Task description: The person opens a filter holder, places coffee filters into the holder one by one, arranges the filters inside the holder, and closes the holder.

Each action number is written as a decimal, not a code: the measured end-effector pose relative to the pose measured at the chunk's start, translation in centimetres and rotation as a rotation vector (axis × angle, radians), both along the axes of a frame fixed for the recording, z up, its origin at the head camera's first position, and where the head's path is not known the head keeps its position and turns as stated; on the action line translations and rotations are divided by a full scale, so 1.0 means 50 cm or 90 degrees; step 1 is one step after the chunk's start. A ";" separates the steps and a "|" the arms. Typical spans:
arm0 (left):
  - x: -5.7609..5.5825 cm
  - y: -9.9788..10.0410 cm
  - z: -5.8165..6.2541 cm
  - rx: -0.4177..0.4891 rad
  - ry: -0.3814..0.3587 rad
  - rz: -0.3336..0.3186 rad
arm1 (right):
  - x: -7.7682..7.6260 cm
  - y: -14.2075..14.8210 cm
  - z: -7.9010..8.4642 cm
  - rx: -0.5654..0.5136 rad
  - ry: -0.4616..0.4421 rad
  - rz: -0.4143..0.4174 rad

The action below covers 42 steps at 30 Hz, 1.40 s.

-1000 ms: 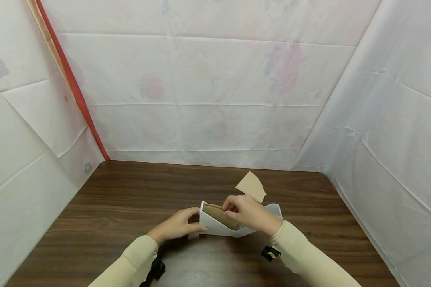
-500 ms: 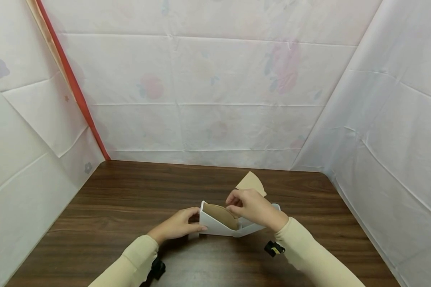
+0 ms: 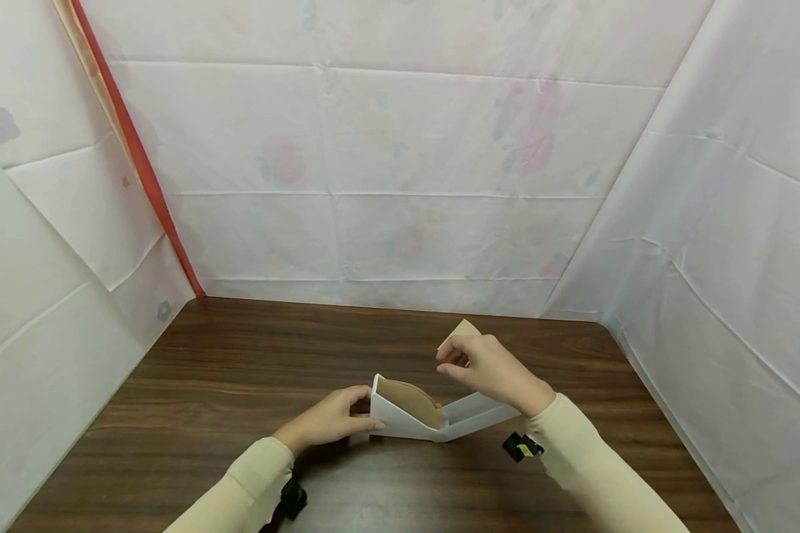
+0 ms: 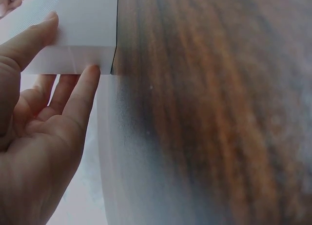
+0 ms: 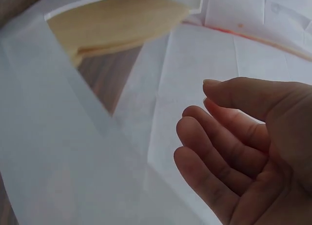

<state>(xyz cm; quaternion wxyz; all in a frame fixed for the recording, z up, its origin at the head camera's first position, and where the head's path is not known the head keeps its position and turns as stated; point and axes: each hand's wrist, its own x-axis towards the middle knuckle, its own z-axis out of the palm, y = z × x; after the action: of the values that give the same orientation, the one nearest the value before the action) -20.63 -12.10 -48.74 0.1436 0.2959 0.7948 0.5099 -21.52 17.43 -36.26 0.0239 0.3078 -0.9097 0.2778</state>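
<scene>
A white coffee filter holder [image 3: 400, 420] with a low arm slanting to the right stands on the table. Tan paper coffee filters [image 3: 410, 400] sit upright in its left part. My left hand [image 3: 330, 418] holds the holder's left end, thumb on the front side and fingers against the end; the left wrist view shows the thumb and index fingertip touching the white box [image 4: 83, 30]. Above the holder's right part is my right hand [image 3: 496, 370], fingers loosely bent and holding nothing, as the right wrist view confirms. It partly hides a loose tan filter [image 3: 461, 332] lying behind.
The dark wood-grain table [image 3: 260, 355] spreads around the holder. Pale patterned cloth [image 3: 407, 178] hangs behind and at both sides, with a red strip [image 3: 133, 148] at the left. A small black device [image 3: 523, 447] hangs below the right sleeve.
My right hand has left the filters in the holder and moved up and right, now covering more of the loose filter. The left hand and holder have stayed in place.
</scene>
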 end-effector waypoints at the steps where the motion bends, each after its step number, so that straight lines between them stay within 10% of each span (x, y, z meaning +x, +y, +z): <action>1: 0.001 -0.001 0.000 0.001 0.007 -0.002 | -0.003 0.005 0.003 0.001 0.002 -0.006; 16: -0.004 0.000 -0.004 -0.009 0.007 0.001 | -0.052 0.074 0.013 0.019 0.000 -0.085; 42: -0.001 0.001 -0.001 0.000 -0.028 0.001 | -0.142 0.171 -0.082 0.031 -0.129 -0.151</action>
<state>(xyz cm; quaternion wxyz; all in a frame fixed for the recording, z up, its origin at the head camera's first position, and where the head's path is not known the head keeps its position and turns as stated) -20.69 -12.04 -48.78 0.1605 0.2843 0.7919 0.5161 -28.62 25.98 -40.38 -0.0430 0.1689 -0.9439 0.2806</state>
